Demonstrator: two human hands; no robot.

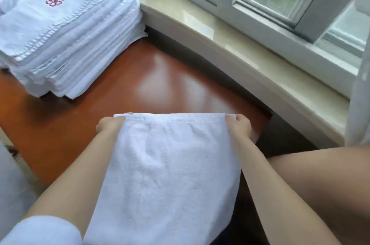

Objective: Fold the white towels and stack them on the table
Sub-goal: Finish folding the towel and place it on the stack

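Observation:
A white towel (pixel 170 168) hangs between my arms, its top edge stretched level above the near part of the reddish-brown table (pixel 160 76). My left hand (pixel 109 126) grips the towel's upper left corner. My right hand (pixel 239 126) grips the upper right corner. The towel's lower part drops toward me and out of the frame. A tall stack of folded white towels (pixel 66 44) stands at the table's far left; the top one bears a red pinwheel emblem (pixel 54 1).
A pale stone windowsill (pixel 230 44) curves along the table's far and right side, below a white-framed window (pixel 260 0). My bare knee (pixel 320 184) sits at the lower right. Bare tabletop lies between the stack and my hands.

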